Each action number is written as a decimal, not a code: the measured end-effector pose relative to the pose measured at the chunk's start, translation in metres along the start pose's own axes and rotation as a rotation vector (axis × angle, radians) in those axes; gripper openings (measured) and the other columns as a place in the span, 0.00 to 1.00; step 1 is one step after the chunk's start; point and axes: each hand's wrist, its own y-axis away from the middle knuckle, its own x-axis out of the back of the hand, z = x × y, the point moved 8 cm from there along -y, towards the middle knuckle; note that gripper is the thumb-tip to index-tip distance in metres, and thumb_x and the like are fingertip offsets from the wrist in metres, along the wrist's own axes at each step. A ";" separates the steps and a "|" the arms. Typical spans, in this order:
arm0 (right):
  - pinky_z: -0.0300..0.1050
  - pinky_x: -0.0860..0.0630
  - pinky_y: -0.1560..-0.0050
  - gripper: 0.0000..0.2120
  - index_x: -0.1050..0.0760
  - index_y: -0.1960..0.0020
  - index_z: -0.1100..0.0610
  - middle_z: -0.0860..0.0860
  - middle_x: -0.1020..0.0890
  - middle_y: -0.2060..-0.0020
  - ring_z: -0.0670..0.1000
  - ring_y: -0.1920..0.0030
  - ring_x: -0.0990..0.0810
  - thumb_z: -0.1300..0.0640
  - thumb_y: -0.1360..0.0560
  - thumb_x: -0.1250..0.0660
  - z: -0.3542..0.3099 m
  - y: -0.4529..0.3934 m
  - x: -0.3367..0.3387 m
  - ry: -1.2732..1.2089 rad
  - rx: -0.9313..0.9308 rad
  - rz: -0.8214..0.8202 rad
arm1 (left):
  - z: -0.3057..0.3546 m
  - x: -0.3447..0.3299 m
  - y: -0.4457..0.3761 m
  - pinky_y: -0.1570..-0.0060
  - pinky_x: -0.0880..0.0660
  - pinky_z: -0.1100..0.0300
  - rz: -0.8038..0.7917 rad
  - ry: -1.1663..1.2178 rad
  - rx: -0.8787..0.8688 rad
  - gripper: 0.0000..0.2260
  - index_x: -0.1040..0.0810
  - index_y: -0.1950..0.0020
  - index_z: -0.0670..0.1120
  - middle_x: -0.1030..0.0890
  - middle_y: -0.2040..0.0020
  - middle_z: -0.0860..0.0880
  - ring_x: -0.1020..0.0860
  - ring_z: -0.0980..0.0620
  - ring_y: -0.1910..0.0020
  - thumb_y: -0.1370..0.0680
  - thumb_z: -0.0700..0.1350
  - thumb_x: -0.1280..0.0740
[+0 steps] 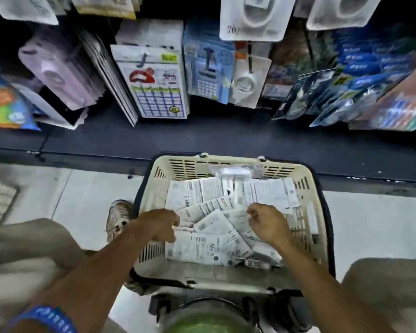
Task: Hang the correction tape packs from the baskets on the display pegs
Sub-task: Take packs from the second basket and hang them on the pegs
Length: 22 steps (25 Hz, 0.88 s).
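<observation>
A cream plastic basket (315,188) stands on the floor below me, holding several white correction tape packs (202,248) lying printed backs up in a loose heap. My left hand (160,224) is inside the basket at its left side, fingers curled down onto the packs. My right hand (268,223) hovers over the middle of the heap with fingers bent and pinched together; whether it grips a pack is unclear. Two white correction tape packs (252,18) hang on pegs at the top.
The display wall ahead carries hanging goods: a calendar-print pack (157,92), a blue calculator pack (208,75), blue packs at right (360,75). A dark shelf base (202,138) runs under them. A shoe (118,217) is left of the basket, and my knees flank it.
</observation>
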 end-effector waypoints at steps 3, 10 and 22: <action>0.44 0.22 0.46 0.14 0.21 0.37 0.55 0.53 0.17 0.41 0.54 0.44 0.18 0.60 0.22 0.35 -0.014 -0.012 0.006 0.014 0.044 0.084 | 0.019 0.022 -0.017 0.44 0.27 0.58 0.224 0.161 -0.062 0.26 0.29 0.26 0.51 0.24 0.30 0.46 0.24 0.47 0.36 0.24 0.48 0.29; 0.48 0.24 0.40 0.18 0.24 0.33 0.55 0.52 0.22 0.36 0.55 0.39 0.23 0.62 0.22 0.37 -0.027 -0.022 -0.011 0.090 0.109 0.104 | 0.036 0.006 -0.052 0.44 0.23 0.50 0.200 0.208 -0.075 0.34 0.30 0.31 0.49 0.32 0.34 0.47 0.23 0.46 0.42 0.33 0.47 0.18; 0.40 0.31 0.47 0.13 0.21 0.39 0.56 0.51 0.19 0.40 0.51 0.43 0.21 0.62 0.22 0.34 -0.020 -0.031 -0.015 0.008 0.047 0.110 | 0.035 -0.050 -0.063 0.41 0.24 0.50 0.064 -0.149 0.032 0.42 0.33 0.25 0.56 0.20 0.35 0.50 0.21 0.46 0.36 0.35 0.49 0.18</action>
